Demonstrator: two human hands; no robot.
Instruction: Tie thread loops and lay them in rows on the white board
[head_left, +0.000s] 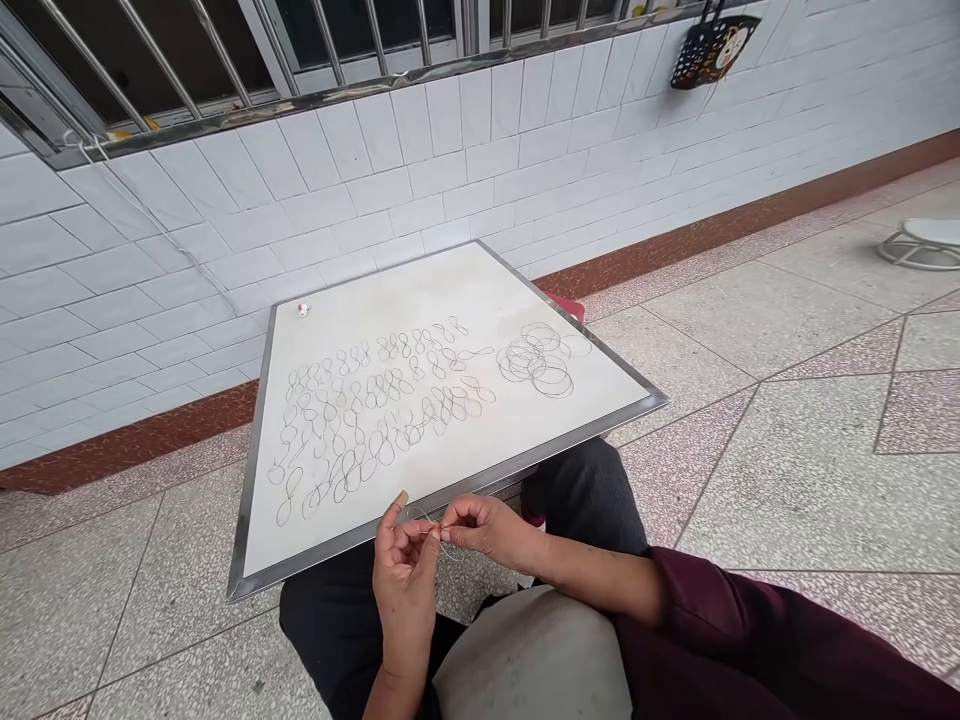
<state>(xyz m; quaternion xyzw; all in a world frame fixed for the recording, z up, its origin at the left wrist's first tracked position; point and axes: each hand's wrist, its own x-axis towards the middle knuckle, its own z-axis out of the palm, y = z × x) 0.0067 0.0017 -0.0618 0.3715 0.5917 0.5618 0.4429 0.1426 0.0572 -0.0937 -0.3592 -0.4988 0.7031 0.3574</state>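
Just off the table's near edge, my left hand (407, 575) pinches a thin wire loop (451, 552) between thumb and fingers; a tan covering sits on one raised fingertip. My right hand (491, 530) meets it from the right, thumb and index finger closed on the same wire. The fingertips hide the spot where they hold it. Several thin wires twisted into figure-eight shapes (386, 385) lie in rows on the white table (420, 285). To their right is a loose pile of round wire loops (541, 360).
A small red and white item (303, 310) lies at the table's far left corner. The metal table edge (450, 490) is above my knees. Behind stand a tiled wall and barred window; a black basket (712, 52) hangs there. A white stool (926, 240) is far right.
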